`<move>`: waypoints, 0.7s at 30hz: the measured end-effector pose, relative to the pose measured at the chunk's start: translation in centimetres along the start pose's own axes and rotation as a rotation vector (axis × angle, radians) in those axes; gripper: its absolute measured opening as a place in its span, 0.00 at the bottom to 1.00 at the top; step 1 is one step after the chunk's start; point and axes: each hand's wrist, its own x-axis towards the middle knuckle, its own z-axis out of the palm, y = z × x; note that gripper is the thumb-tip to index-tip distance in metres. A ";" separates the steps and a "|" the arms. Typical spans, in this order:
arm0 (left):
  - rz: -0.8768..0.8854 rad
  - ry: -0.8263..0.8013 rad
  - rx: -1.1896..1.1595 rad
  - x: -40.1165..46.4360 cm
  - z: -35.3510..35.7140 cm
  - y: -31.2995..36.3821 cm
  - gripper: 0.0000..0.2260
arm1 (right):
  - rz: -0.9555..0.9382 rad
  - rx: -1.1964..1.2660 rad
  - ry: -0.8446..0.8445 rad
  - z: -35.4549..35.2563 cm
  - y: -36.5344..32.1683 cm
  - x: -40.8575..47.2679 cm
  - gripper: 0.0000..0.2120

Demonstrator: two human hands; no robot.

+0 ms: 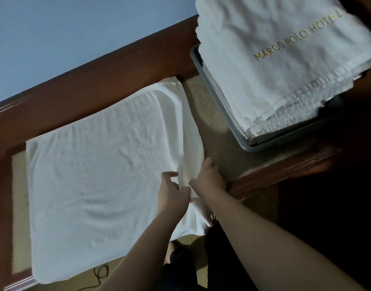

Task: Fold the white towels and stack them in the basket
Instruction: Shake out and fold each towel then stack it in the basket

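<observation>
A white towel (pixel 100 160) lies spread flat on a brown wooden table (pixel 86 80), its near right corner hanging over the table's edge. Both hands meet at the towel's right edge. The left hand (pixel 173 195) pinches a raised fold of the cloth between thumb and curled fingers. The right hand (pixel 208 175) lies just beside it, fingers fairly straight, resting against the same edge and the tan inlaid table surface (pixel 214 131). The towel is soft terry, lightly wrinkled, roughly rectangular. To the right, a grey plastic basket (pixel 246 147) holds a stack of folded towels (pixel 275 59); the top 1 bears gold lettering.
</observation>
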 end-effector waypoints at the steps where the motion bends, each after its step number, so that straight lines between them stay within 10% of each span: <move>1: 0.017 -0.003 0.009 -0.1 -0.1 0.0 0.18 | -0.081 -0.065 -0.004 -0.2 0.3 -0.3 0.30; 13: 0.097 0.038 -0.059 -1.1 -1.4 0.2 0.18 | -0.942 -1.142 -0.195 -2.5 4.3 -0.5 0.26; 21: 0.126 0.030 -0.101 -1.4 -1.5 -0.6 0.18 | -1.100 -0.945 -0.233 -4.0 5.6 -3.7 0.09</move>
